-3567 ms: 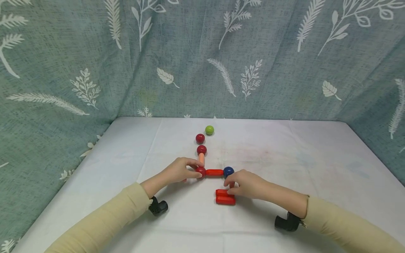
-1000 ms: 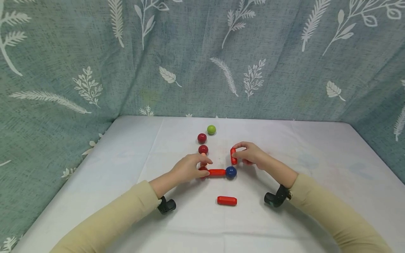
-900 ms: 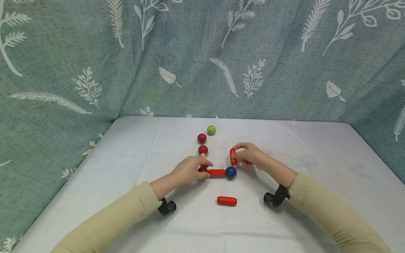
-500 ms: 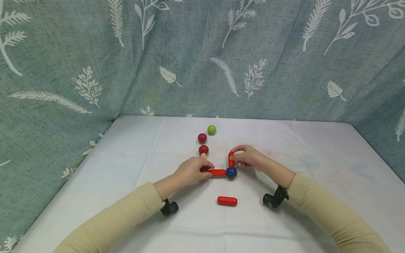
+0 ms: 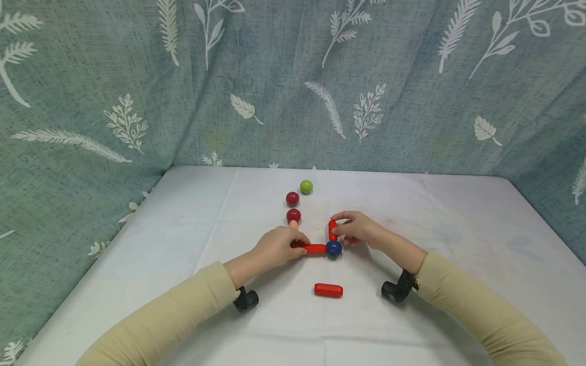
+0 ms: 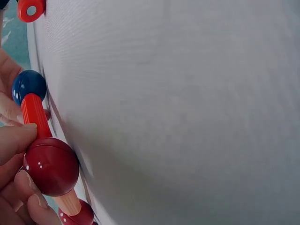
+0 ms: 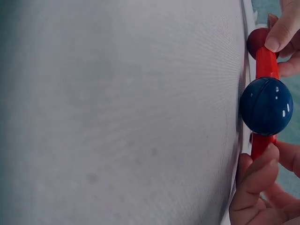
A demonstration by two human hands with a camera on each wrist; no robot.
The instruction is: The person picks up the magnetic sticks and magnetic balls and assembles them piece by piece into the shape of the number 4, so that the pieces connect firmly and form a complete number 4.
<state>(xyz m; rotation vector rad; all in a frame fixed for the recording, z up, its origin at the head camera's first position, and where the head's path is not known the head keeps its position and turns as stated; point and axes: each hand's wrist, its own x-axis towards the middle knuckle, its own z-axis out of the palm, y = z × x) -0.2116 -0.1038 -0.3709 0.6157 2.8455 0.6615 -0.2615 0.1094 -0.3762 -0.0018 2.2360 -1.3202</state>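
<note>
My left hand (image 5: pixel 276 246) grips a dark red ball (image 6: pixel 51 166), its thumb where a ribbed red rod (image 5: pixel 315 248) joins the ball. That rod runs right to a blue ball (image 5: pixel 333 248). From the gripped ball a short peach rod (image 6: pixel 69 203) leads away to another dark red ball (image 5: pixel 293 215). My right hand (image 5: pixel 360 227) pinches a second red rod (image 5: pixel 332 231) between thumb and fingers, its near end right at the far side of the blue ball. In the right wrist view, fingers partly hide this rod behind the blue ball (image 7: pixel 266 107).
A loose red rod (image 5: pixel 328 290) lies on the white tablecloth (image 5: pixel 284 325) nearer the person. Beyond the joined pieces sit a loose dark red ball (image 5: pixel 292 199) and a green ball (image 5: pixel 306 186). A patterned curtain (image 5: pixel 274 91) hangs behind the table.
My right hand has taken one of the two front red rods, carried it beyond the blue ball, then drawn it back to that ball. The left hand stays at the dark red ball.
</note>
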